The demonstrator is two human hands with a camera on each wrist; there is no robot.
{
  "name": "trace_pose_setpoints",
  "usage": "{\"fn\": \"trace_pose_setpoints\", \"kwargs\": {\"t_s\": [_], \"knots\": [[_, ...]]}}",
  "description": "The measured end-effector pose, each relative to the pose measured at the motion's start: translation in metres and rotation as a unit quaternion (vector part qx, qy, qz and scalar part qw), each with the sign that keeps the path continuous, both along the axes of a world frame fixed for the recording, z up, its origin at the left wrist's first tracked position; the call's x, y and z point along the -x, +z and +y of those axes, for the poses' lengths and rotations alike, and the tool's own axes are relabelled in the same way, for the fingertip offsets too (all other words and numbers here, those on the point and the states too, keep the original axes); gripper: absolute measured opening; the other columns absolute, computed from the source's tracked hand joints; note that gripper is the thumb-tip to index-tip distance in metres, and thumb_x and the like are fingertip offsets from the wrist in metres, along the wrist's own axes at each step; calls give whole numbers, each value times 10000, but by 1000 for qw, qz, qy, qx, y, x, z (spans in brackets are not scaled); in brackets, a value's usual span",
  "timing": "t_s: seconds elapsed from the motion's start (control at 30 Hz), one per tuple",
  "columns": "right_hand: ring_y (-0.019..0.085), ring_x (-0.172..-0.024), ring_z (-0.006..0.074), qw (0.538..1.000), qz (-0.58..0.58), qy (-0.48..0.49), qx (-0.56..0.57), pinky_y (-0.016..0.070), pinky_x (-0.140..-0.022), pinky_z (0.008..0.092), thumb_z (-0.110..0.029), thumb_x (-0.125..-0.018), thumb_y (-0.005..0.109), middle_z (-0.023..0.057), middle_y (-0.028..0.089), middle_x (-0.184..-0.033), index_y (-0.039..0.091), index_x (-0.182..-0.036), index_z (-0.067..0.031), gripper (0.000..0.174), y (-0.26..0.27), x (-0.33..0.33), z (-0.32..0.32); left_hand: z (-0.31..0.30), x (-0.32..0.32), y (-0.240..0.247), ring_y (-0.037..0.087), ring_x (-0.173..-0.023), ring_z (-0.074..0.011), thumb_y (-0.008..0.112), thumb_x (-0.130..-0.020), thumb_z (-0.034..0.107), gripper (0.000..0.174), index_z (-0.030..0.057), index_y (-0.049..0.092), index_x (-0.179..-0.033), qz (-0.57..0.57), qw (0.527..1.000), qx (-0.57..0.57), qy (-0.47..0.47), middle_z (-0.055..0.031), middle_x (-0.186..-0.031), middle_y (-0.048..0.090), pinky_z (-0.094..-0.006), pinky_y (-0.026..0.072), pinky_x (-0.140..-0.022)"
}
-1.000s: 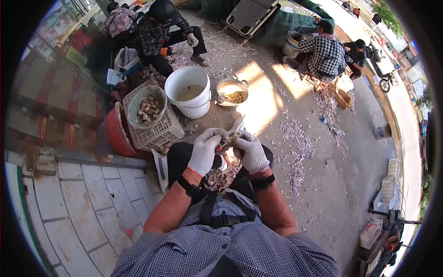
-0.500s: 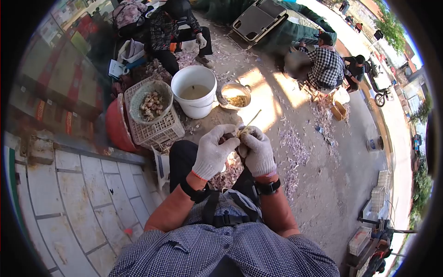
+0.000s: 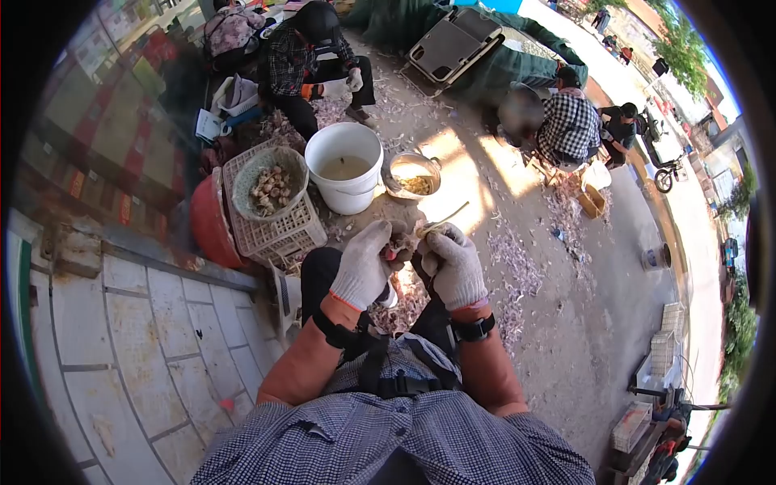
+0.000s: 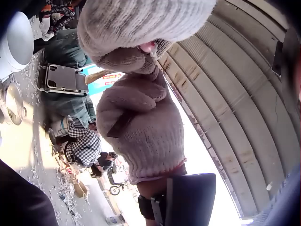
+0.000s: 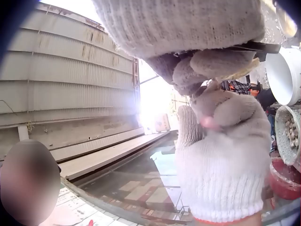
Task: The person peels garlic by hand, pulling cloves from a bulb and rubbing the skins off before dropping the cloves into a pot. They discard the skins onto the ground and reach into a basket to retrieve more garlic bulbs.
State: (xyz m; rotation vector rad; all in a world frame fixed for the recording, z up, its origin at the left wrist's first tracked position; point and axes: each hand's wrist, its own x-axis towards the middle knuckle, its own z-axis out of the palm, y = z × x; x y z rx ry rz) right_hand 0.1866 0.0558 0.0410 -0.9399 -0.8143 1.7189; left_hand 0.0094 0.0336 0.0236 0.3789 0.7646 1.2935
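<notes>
In the head view, my gloved left hand (image 3: 364,265) grips a reddish-purple garlic bulb (image 3: 396,247). Close on its right, my gloved right hand (image 3: 456,267) pinches a pale, papery garlic piece (image 3: 425,229) whose thin stem (image 3: 457,212) slants up to the right. A dark flat piece (image 4: 121,124), like a small blade, lies against the right hand (image 4: 146,117) in the left wrist view, and its dark end (image 5: 263,47) juts out in the right wrist view. Curled fingers hide most of what both hands hold.
Ahead stand a white bucket (image 3: 347,194) with liquid, a metal pot (image 3: 411,183) of yellowish pieces, and a bowl of bulbs (image 3: 270,187) on a plastic crate (image 3: 305,238). Peelings (image 3: 514,267) litter the floor. Several people sit farther off.
My hands, close together earlier, have parted slightly, opening a small gap between the bulb and the pale piece. The stem, steeper half a second ago, leans farther right.
</notes>
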Motion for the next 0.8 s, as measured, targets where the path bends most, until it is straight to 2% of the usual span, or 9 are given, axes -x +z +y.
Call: {"fn": "trace_pose_setpoints", "kwargs": {"t_s": [0.13,0.2,0.23,0.3,0.4,0.53,0.57,0.63,0.8], "knots": [[507,-541,67,988,-128,-64,-51,381,-516,225,-152,-974,663,-7,638,-694,717,-971,-15,147,1,-12,-1,10,9,-17,634,-909,-222,464,-1111,392,435,2,656,-1136,-172,983,-57,-8,-81,-973,627,-419,578,-873],[591,-575,102,956,-263,-96,-92,449,-538,268,-155,-961,669,62,695,-705,745,-1034,7,193,-33,-13,0,11,13,-12,650,-961,-238,470,-1109,362,409,-5,649,-1137,-166,985,-47,-5,-82,-978,631,-422,580,-897],[714,-676,236,902,-399,-56,-158,544,-637,374,-189,-916,688,185,742,-804,754,-1087,-5,260,-80,-21,4,10,13,-8,665,-1013,-254,476,-1107,331,382,-12,643,-1138,-162,986,-37,-4,-84,-983,635,-425,581,-920],[737,-823,375,734,-598,216,-240,568,-760,463,-270,-869,697,251,727,-913,763,-1045,-29,305,-135,-39,0,12,14,-6,671,-1056,-264,493,-1095,265,323,-19,639,-1147,-159,986,-56,-16,-95,-1005,644,-416,581,-939],[717,-892,412,675,-590,349,-272,566,-813,477,-369,-861,682,249,726,-918,775,-978,-44,358,-149,-37,-25,9,13,0,683,-1095,-269,526,-1056,124,221,-30,631,-1174,-96,994,-58,-8,-115,-1052,660,-391,582,-962],[710,-912,414,783,-540,236,-200,561,-812,467,-357,-873,680,259,720,-953,765,-1031,-22,380,-116,-37,-15,7,3,3,693,-1068,-232,557,-990,-28,242,-41,621,-1224,52,997,-40,32,-120,-1109,672,-363,589,-961],[738,-793,315,825,-490,141,-245,565,-732,402,-265,-897,693,191,754,-899,761,-1033,-19,289,-112,-37,-8,7,1,2,693,-1068,-232,557,-990,-28,242,-41,621,-1224,52,997,-41,31,-120,-1109,672,-363,589,-961],[694,-740,148,927,-355,77,-96,545,-684,306,-164,-917,704,82,752,-856,749,-1042,-2,210,-41,-26,-4,6,-2,-1,686,-1058,-195,557,-980,-48,264,-50,615,-1237,140,984,-110,28,-115,-1133,672,-336,587,-938],[628,-769,66,957,-274,9,-96,518,-693,238,-128,-920,726,23,714,-869,727,-1097,21,232,8,-9,-5,-2,-12,16,675,-1003,-143,574,-984,-39,253,-56,619,-1233,282,949,-137,23,-91,-1090,683,-280,563,-911]]}}
